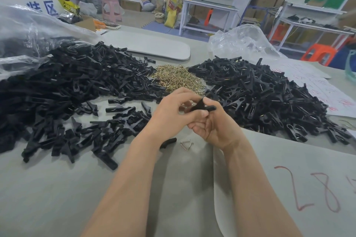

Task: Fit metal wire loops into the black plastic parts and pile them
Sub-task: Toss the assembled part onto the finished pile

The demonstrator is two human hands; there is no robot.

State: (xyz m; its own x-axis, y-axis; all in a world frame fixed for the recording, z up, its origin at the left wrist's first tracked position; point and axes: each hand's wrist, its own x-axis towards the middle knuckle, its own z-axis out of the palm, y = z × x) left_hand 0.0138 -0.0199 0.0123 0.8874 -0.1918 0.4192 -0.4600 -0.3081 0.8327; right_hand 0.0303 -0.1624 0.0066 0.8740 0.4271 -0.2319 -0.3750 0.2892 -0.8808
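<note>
Grey matte tabletop (57,198) fills the near edge, and over its middle the left hand (169,113) and right hand (212,127) meet, touching, fingers of both curled round one slim black plastic part (202,107). Just nearer than the hands a single bent silver wire loop (185,144) lies beside a loose black plastic piece (168,143). Beyond them sits a heap of brass-coloured wire loops (177,78), between a broad left pile of black plastic parts (67,92) and a right pile of black parts with wire showing (269,98)
</note>
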